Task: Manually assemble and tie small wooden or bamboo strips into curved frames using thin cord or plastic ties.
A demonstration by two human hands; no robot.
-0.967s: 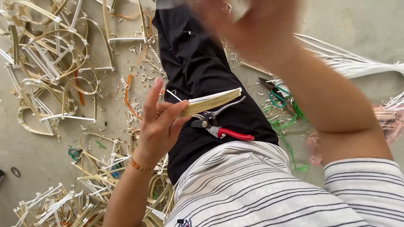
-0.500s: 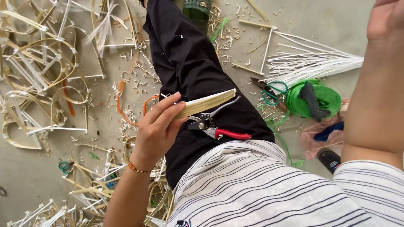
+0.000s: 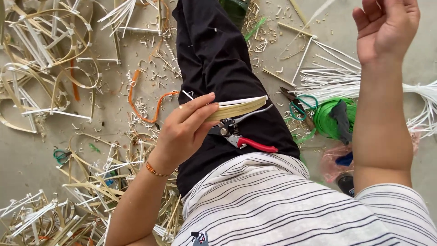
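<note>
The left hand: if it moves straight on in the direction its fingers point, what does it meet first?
The left hand points right along the bundle of pale strips it holds. Beyond the leg, probably the scissors on the floor, though depth is unclear.

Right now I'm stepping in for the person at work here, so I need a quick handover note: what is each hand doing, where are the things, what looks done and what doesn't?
Left hand: fingers closed on a flat bundle of pale strips, held over the black trouser leg.
Right hand: raised, open, holding nothing.
Red-handled pruning shears lie on the thigh just under the bundle, untouched.
Floor: bent strip frames to the left, loose white strips and a green roll to the right.
Done: many frames are tied up.
Left: the bundle in hand is uncut and unbent.
</note>
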